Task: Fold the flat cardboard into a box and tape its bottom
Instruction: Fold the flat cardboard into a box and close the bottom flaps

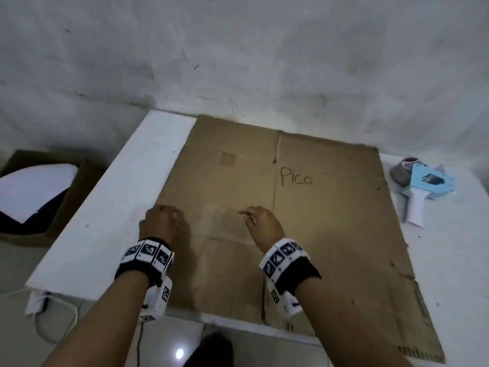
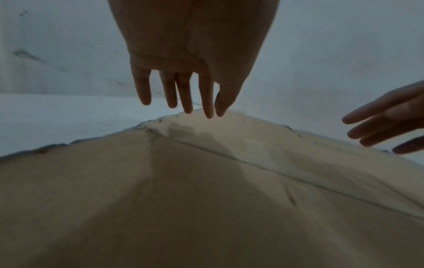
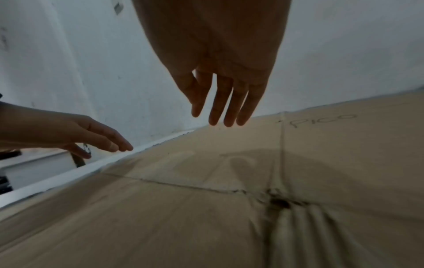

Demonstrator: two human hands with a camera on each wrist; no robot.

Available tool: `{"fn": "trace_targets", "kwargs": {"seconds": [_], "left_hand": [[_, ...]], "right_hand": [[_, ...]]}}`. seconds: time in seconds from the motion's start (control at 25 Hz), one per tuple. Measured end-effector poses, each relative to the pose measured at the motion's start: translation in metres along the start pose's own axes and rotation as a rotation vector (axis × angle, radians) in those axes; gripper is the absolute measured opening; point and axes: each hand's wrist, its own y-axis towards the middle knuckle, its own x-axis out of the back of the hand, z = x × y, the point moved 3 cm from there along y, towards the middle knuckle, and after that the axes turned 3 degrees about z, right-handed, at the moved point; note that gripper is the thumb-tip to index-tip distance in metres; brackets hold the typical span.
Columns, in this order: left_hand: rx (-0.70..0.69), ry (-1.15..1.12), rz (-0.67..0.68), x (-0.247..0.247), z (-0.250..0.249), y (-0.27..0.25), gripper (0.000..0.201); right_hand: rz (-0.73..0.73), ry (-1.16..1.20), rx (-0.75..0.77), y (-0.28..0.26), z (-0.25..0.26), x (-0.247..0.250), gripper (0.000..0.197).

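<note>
Head view: flat cardboard [image 1: 304,221] lies on white table [image 1: 105,207], covers most of the top, near-right corner overhangs the front edge. "PICO" handwritten on the right panel. Left hand [image 1: 160,222] and right hand [image 1: 264,223] are both over the near-left part of the sheet, palms down, holding nothing. Tape dispenser [image 1: 423,186] sits on the table just right of the sheet, apart from both hands. Open brown box [image 1: 53,194] on the floor left of the table. Marker bands on both wrists.

Left wrist view: left hand [image 2: 190,54] has fingers [image 2: 207,101] straight and slightly spread, hanging above the cardboard [image 2: 183,199]; contact cannot tell. Right hand [image 2: 390,119] enters at right, fingers extended, empty.

Right wrist view: right hand [image 3: 220,63] relaxed, fingers [image 3: 229,101] straight, loosely together, above the cardboard [image 3: 160,217], nothing gripped. Left hand [image 3: 69,130] at left, fingers extended, near the sheet's left edge. Crease lines and a worn hole where the flaps meet.
</note>
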Motion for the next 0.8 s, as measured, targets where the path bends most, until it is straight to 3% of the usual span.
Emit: {"fn": "trace_targets", "kwargs": {"seconds": [0.16, 0.28, 0.44, 0.52, 0.68, 0.8], "left_hand": [[0.207, -0.011, 0.035, 0.004, 0.02, 0.021, 0.048], [0.212, -0.032, 0.04, -0.003, 0.029, 0.026, 0.057], [0.16, -0.058, -0.065, -0.006, 0.038, 0.021, 0.053], [0.253, -0.151, -0.04, -0.004, 0.048, 0.017, 0.053], [0.359, -0.083, 0.045, -0.001, 0.057, 0.011, 0.051], [0.356, -0.094, 0.109, -0.002, 0.055, 0.007, 0.066]], "right_hand": [[0.195, -0.145, 0.006, 0.05, 0.019, -0.035, 0.039], [0.353, -0.308, -0.029, 0.064, 0.021, -0.055, 0.05], [0.475, -0.456, -0.044, 0.071, 0.023, -0.058, 0.08], [0.552, -0.496, -0.055, 0.075, 0.025, -0.06, 0.085], [0.606, -0.526, -0.077, 0.077, 0.03, -0.059, 0.09], [0.598, -0.512, -0.083, 0.075, 0.031, -0.058, 0.09]]}}
